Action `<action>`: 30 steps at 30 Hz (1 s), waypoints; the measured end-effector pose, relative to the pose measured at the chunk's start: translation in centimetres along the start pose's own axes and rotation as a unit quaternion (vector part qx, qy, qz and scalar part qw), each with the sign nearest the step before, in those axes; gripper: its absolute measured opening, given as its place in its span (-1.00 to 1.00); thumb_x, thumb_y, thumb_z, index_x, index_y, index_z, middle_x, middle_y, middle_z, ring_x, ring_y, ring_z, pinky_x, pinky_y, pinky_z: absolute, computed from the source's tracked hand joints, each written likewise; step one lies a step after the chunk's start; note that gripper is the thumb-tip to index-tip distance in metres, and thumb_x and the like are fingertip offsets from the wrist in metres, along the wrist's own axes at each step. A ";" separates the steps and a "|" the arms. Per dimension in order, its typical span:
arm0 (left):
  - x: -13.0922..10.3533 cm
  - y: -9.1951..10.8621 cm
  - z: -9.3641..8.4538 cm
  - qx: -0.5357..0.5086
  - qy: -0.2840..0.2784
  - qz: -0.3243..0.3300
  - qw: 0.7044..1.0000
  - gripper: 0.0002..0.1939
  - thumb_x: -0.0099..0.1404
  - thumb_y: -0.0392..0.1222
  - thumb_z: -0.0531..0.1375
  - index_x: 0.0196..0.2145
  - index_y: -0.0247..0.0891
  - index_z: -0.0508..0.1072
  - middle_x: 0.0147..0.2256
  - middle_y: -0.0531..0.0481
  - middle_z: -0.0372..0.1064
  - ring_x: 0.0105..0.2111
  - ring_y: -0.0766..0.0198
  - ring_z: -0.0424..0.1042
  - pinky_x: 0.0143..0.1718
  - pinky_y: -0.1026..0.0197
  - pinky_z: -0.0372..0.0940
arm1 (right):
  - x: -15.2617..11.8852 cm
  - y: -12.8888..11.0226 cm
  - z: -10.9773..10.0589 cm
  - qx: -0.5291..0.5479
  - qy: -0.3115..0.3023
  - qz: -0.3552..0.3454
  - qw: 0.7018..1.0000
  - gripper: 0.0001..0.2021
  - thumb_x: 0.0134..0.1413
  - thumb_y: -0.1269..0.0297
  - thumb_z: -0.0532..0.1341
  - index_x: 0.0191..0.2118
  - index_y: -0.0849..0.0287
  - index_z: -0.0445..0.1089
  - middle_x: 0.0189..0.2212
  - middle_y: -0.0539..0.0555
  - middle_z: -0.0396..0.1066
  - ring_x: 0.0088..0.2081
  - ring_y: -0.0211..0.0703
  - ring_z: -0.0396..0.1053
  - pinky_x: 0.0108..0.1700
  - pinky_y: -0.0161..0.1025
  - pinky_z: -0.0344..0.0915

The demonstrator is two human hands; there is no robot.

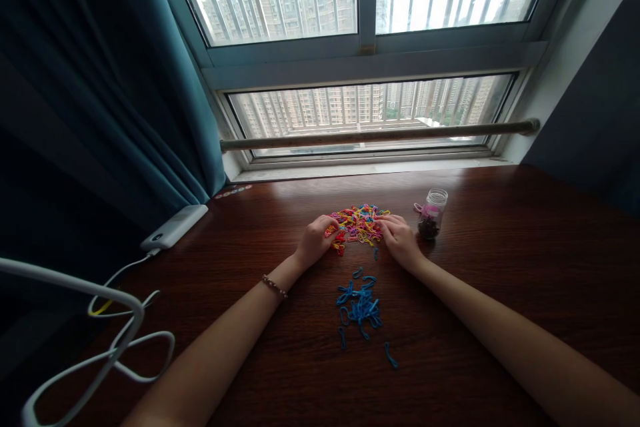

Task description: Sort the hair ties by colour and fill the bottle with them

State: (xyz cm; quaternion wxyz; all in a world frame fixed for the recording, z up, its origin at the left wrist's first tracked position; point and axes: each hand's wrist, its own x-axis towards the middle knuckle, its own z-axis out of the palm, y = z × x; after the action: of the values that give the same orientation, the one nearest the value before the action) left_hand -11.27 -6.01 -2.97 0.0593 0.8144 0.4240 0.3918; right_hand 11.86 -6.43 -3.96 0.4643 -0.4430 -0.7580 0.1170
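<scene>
The left hand [317, 240] and right hand [400, 240] touch opposite sides of a pile of mixed coloured bands [359, 223] on the desk [510, 267]; whether either grip pinches a band cannot be told. Blue bands [364, 310] lie nearer the viewer. A clear jar [433, 212] stands just beyond the right hand. At left, a white box [177, 223] bears a mark too small to read, and a white cable [65, 275] loops nearby.

Touching multicoloured loop pile [359, 221] on bench [505, 267] at 2 edges: at left with left hand [317, 240], at right with right hand [399, 239]. Showing blue loops [364, 310] nearer camera, jar [433, 215] near right hand, curtain [150, 80] far left.
</scene>
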 end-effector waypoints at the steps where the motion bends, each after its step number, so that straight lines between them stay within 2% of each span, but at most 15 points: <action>1: 0.0 0.3 0.0 -0.017 -0.002 -0.003 1.000 -0.92 0.15 -0.24 0.15 -0.37 -0.27 0.39 -0.36 -0.04 0.39 -0.31 0.24 0.38 -0.23 0.19 0.29 | 0.0 0.3 0.2 -0.015 -0.016 0.001 1.000 -0.67 0.17 0.19 -0.04 -0.25 0.14 0.46 -0.20 0.09 0.42 -0.06 -0.07 0.22 0.01 -0.08 0.12; 3: 0.0 1.2 0.0 -0.054 -0.024 0.015 0.998 -0.89 0.15 -0.24 0.14 -0.32 -0.27 0.41 -0.34 -0.05 0.41 -0.31 0.25 0.39 -0.22 0.20 0.29 | -0.1 0.8 0.6 -0.045 -0.046 0.006 0.998 -0.68 0.16 0.20 -0.03 -0.20 0.11 0.45 -0.14 0.07 0.40 -0.01 -0.05 0.15 0.04 -0.04 0.08; 6: -0.1 2.8 0.0 -0.106 -0.100 0.066 0.987 -0.87 0.18 -0.26 0.11 -0.33 -0.27 0.45 -0.34 -0.06 0.42 -0.32 0.28 0.39 -0.23 0.24 0.29 | -0.3 1.0 0.8 -0.080 -0.072 0.016 0.994 -0.69 0.16 0.20 -0.03 -0.16 0.08 0.43 -0.09 0.04 0.36 0.02 -0.02 0.10 0.03 0.00 0.07; 9: -0.2 4.3 0.2 -0.132 -0.179 0.101 0.970 -0.86 0.18 -0.25 0.11 -0.36 -0.30 0.47 -0.39 -0.07 0.42 -0.38 0.31 0.38 -0.30 0.27 0.29 | -0.3 1.2 0.9 -0.087 -0.080 0.015 0.993 -0.69 0.16 0.21 -0.04 -0.12 0.08 0.40 -0.08 0.04 0.35 0.03 -0.03 0.10 0.03 -0.01 0.06; 12: -0.3 5.1 0.2 -0.142 -0.218 0.127 0.957 -0.84 0.19 -0.22 0.12 -0.41 -0.30 0.48 -0.43 -0.06 0.41 -0.40 0.32 0.37 -0.29 0.27 0.28 | -0.2 1.1 0.9 -0.077 -0.067 0.012 0.995 -0.69 0.16 0.22 -0.04 -0.10 0.11 0.38 -0.09 0.07 0.35 0.02 -0.03 0.12 0.03 -0.02 0.07; 15: 0.0 4.8 0.0 -0.124 -0.199 0.135 0.963 -0.84 0.20 -0.19 0.11 -0.39 -0.27 0.48 -0.38 -0.06 0.42 -0.32 0.29 0.36 -0.19 0.22 0.26 | 0.0 0.7 0.6 -0.036 -0.029 0.004 0.999 -0.68 0.17 0.23 -0.04 -0.15 0.17 0.40 -0.14 0.13 0.37 -0.04 -0.06 0.20 0.01 -0.08 0.12; 19: 0.5 2.5 -0.3 -0.005 -0.073 0.074 0.995 -0.80 0.25 -0.17 0.05 -0.26 -0.22 0.44 -0.22 -0.06 0.40 -0.10 0.21 0.28 0.00 0.07 0.13 | 0.0 -0.7 -0.4 0.040 0.027 0.006 0.999 -0.69 0.17 0.24 -0.04 -0.35 0.19 0.42 -0.30 0.14 0.40 -0.23 -0.12 0.33 -0.14 -0.19 0.22; 21: 0.5 1.1 -0.4 0.071 -0.050 0.034 0.996 -0.76 0.25 -0.16 0.03 -0.18 -0.20 0.41 -0.12 -0.06 0.36 0.03 0.15 0.17 0.08 -0.03 0.00 | -0.3 -1.6 -0.9 0.076 0.022 -0.002 0.997 -0.66 0.17 0.23 -0.02 -0.50 0.19 0.39 -0.44 0.10 0.40 -0.33 -0.15 0.35 -0.22 -0.23 0.24; 24: 0.4 -0.5 -0.3 0.134 -0.089 -0.014 0.987 -0.72 0.28 -0.14 -0.02 -0.09 -0.14 0.34 -0.02 -0.02 0.28 0.12 0.12 0.03 0.11 -0.16 -0.16 | -0.9 -3.0 -1.2 0.142 -0.050 -0.031 0.988 -0.60 0.18 0.22 -0.02 -0.62 0.20 0.33 -0.59 0.05 0.37 -0.49 -0.23 0.33 -0.32 -0.29 0.24; 27: 0.4 -1.2 0.1 0.143 -0.129 -0.037 0.981 -0.70 0.31 -0.12 -0.08 -0.06 -0.09 0.31 0.02 0.01 0.24 0.15 0.14 -0.03 0.11 -0.22 -0.26 | -1.5 -4.0 -1.2 0.182 -0.142 -0.064 0.971 -0.61 0.18 0.22 -0.02 -0.57 0.22 0.38 -0.60 0.04 0.40 -0.54 -0.28 0.33 -0.41 -0.34 0.23; 30: 0.3 -1.4 0.4 0.142 -0.148 -0.046 0.978 -0.68 0.32 -0.11 -0.11 -0.03 -0.07 0.28 0.03 0.02 0.23 0.16 0.16 -0.05 0.11 -0.23 -0.32 | -1.6 -4.2 -1.2 0.175 -0.161 -0.081 0.968 -0.62 0.18 0.21 -0.02 -0.52 0.21 0.43 -0.55 0.06 0.43 -0.49 -0.26 0.37 -0.37 -0.33 0.23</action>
State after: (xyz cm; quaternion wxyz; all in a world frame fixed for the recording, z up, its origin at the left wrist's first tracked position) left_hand -11.78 -4.82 -3.60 0.0231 0.8432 0.4985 0.2000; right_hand 10.70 -10.42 -1.83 0.4144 -0.2679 -0.8237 0.2793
